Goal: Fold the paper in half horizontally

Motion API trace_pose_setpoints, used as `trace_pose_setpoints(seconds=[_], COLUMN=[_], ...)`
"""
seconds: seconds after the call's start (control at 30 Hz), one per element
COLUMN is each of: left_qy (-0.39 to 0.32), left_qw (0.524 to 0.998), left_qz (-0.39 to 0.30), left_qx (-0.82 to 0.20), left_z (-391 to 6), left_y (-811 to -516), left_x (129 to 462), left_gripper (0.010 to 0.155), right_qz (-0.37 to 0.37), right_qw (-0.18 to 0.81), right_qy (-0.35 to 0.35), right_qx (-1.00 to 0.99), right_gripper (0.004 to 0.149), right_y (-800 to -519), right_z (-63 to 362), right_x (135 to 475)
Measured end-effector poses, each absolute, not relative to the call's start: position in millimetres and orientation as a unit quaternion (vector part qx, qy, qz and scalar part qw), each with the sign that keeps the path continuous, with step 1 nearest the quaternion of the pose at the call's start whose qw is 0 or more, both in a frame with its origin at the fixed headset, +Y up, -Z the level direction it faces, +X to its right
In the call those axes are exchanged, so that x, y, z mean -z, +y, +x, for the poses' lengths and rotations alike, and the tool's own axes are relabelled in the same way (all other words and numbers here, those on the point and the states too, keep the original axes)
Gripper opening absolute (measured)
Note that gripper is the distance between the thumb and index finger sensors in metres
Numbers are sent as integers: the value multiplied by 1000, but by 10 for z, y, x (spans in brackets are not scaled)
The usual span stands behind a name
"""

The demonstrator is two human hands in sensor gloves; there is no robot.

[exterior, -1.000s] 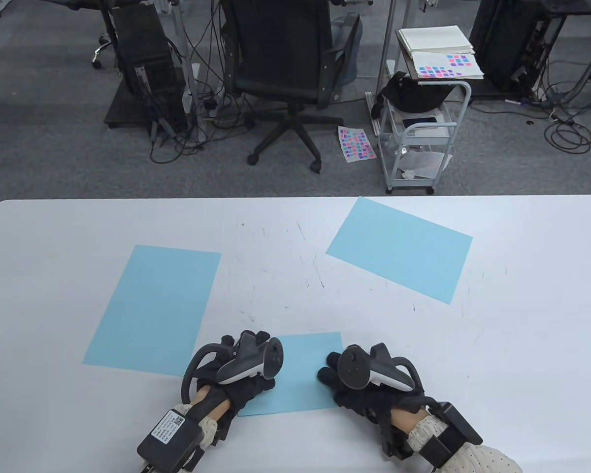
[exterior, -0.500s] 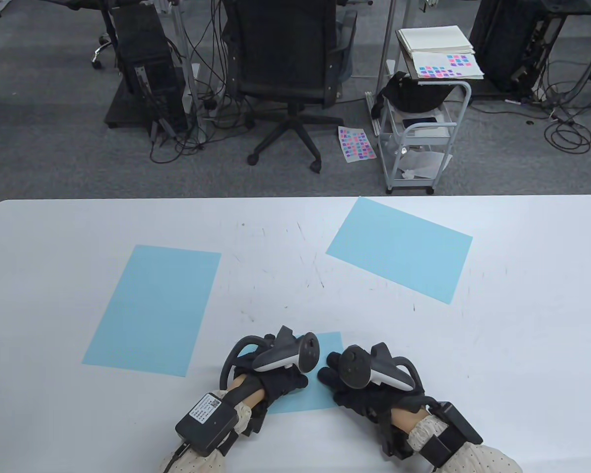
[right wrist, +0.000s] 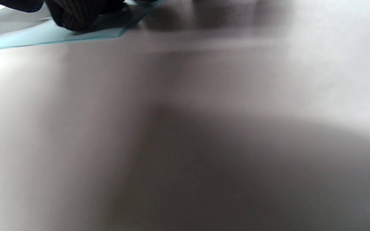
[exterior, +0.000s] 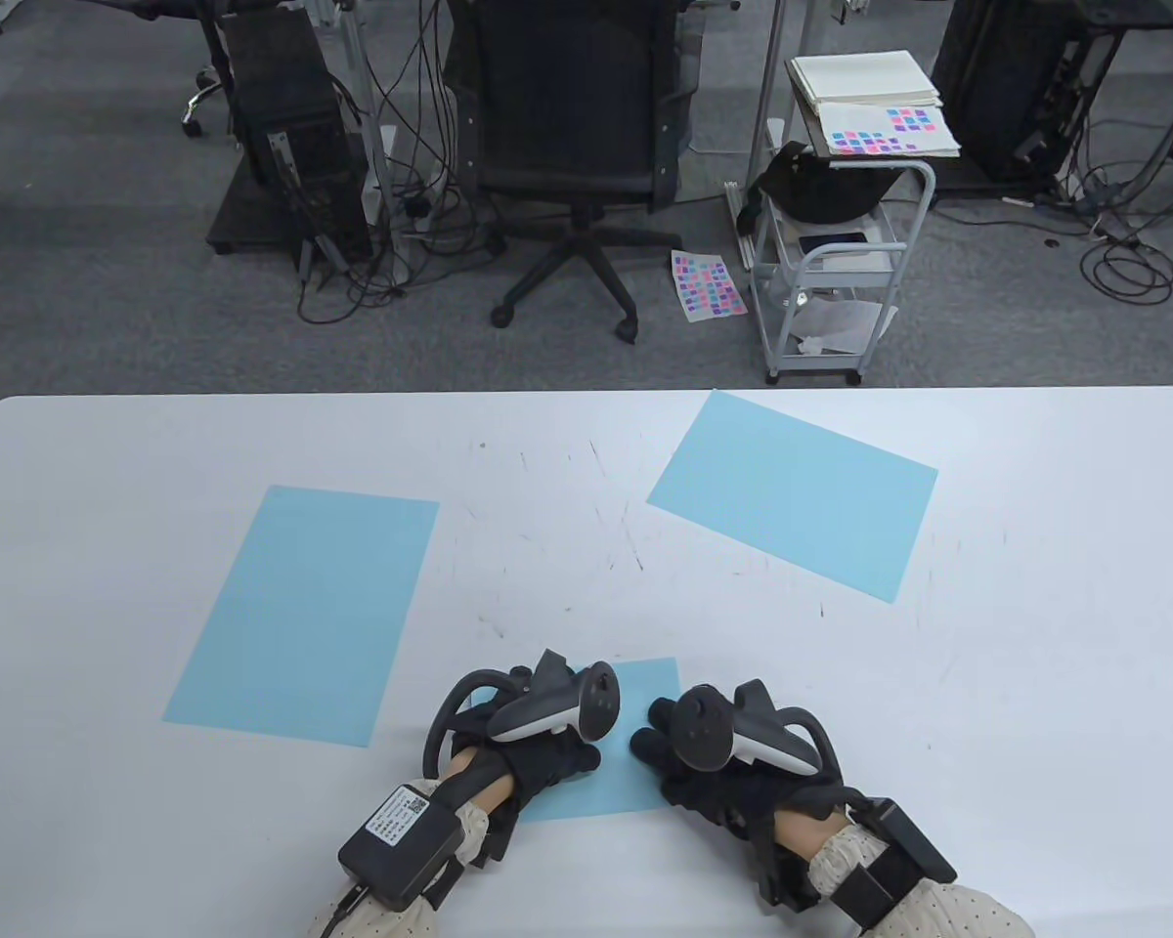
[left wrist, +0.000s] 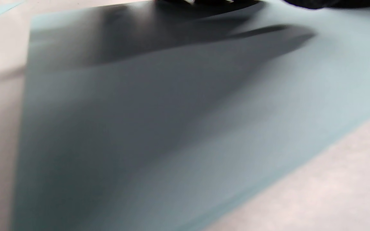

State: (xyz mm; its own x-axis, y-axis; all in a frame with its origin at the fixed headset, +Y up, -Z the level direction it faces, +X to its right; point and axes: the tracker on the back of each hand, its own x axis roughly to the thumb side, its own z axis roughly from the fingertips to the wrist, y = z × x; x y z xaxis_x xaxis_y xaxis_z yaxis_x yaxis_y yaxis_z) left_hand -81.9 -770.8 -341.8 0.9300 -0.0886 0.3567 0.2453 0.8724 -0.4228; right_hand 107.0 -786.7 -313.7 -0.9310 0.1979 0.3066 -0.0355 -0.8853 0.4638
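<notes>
A folded light-blue paper (exterior: 645,689) lies near the table's front edge, between my two hands. My left hand (exterior: 552,752) rests on its left and middle part, fingers mostly hidden under the tracker. In the left wrist view the paper (left wrist: 185,128) fills the frame, flat on the table. My right hand (exterior: 653,738) rests on the paper's right edge. In the right wrist view a gloved fingertip (right wrist: 72,16) presses the paper (right wrist: 27,35) close to its corner. Neither hand curls round the paper.
Two more light-blue sheets lie flat on the white table (exterior: 987,684): one at the left (exterior: 303,616), one at the far right (exterior: 792,493). Beyond the far edge stand an office chair (exterior: 567,127) and a wire cart (exterior: 831,244).
My left hand slid right across the folded paper from its left edge toward the middle, then eased back slightly. The right hand and the paper stayed in place.
</notes>
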Motion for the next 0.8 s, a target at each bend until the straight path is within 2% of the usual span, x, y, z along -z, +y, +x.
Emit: trace_pose_setpoints(seconds=[0.8], left_qy=[-96], left_qw=[964], left_qz=[-235], left_qx=[81], left_z=[-1394], left_y=[-7742], left_x=[3381], left_gripper=[67], right_qz=[175], right_qw=[66], right_qy=[233], right_qx=[-954], right_gripper=[58], right_y=[-7866], right_z=[1073], right_x=[3132])
